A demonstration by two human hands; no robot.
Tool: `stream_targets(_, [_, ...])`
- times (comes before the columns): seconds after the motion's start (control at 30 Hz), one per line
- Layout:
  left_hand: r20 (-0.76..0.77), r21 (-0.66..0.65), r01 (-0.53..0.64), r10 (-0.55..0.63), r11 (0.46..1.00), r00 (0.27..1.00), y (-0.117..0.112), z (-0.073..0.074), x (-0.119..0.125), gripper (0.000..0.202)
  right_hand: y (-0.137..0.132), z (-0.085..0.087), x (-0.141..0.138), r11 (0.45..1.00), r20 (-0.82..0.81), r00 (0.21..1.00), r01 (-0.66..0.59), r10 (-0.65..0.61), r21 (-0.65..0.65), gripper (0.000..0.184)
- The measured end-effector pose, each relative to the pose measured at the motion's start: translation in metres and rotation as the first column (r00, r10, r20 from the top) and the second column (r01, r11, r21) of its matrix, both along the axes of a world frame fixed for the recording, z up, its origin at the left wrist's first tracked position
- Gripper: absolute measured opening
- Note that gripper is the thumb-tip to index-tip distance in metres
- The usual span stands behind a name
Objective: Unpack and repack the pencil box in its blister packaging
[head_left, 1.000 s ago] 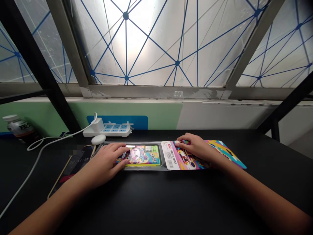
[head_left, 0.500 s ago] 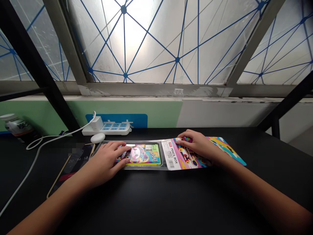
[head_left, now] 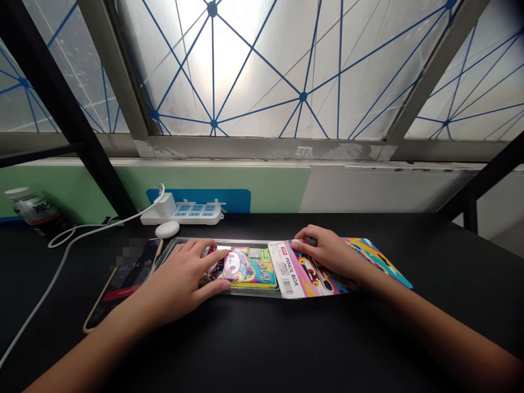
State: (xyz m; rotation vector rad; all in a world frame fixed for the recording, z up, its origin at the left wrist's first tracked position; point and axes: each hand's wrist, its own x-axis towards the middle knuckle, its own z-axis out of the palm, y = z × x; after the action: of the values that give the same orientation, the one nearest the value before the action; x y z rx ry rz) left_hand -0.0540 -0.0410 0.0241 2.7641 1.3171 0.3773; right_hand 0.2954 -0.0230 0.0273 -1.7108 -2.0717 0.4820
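A brightly printed pencil box [head_left: 248, 267] with a cartoon face and the word SPORT lies in a clear plastic tray [head_left: 249, 293] on the desk. My left hand [head_left: 192, 273] spans the box's left part, fingers at its far side and thumb at its near side, covering that end. To the right lies a colourful backing card [head_left: 285, 270] marked PENCIL BOX, its left edge over the right end of the tray. Curled fingers of my right hand [head_left: 323, 248] hold the card near its far edge; the palm and wrist hide part of its print.
A phone [head_left: 123, 284] lies left of the tray, partly behind my left forearm. Behind it are a white oval object [head_left: 167, 229], a power strip [head_left: 200, 214] with a white cable [head_left: 77, 245], and a dark bottle [head_left: 36, 213]. Black metal bars [head_left: 94, 169] flank the desk.
The backing card has turned slightly, so its left edge slants and overlaps the box's end. My left hand has shifted right, with its fingers farther over the box.
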Motion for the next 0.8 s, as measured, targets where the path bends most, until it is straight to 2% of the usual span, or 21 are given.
stream_targets(0.2, [0.035, -0.049, 0.012, -0.01, 0.999, 0.999, 0.002, 0.0, -0.001, 0.057, 0.005, -0.003, 0.007, 0.999, -0.004, 0.999, 0.033, -0.033, -0.028, 0.032])
stream_targets(0.43, [0.094, -0.07, -0.005, 0.011, 0.998, 0.996, -0.011, -0.007, 0.022, 0.051, -0.006, -0.007, -0.026, 1.0, 0.016, 0.999, -0.029, 0.029, -0.012, 0.034])
stream_targets(0.57, [0.168, -0.124, 0.035, -0.014, 0.992, 0.986, -0.022, -0.004, 0.033, 0.047, -0.01, -0.006, -0.036, 0.998, 0.035, 0.998, -0.053, 0.053, -0.023, 0.034])
stream_targets(0.7, [0.379, -0.185, 0.073, 0.003, 0.98, 0.926, -0.019, 0.007, 0.023, 0.037, -0.009, -0.007, -0.028, 0.996, 0.022, 0.996, -0.088, 0.089, -0.034, 0.036])
stream_targets(0.8, [0.533, -0.18, -0.034, 0.127, 0.983, 0.837, -0.008, 0.012, 0.008, 0.038, -0.004, -0.004, -0.012, 0.991, 0.014, 0.994, -0.102, 0.104, -0.084, 0.038])
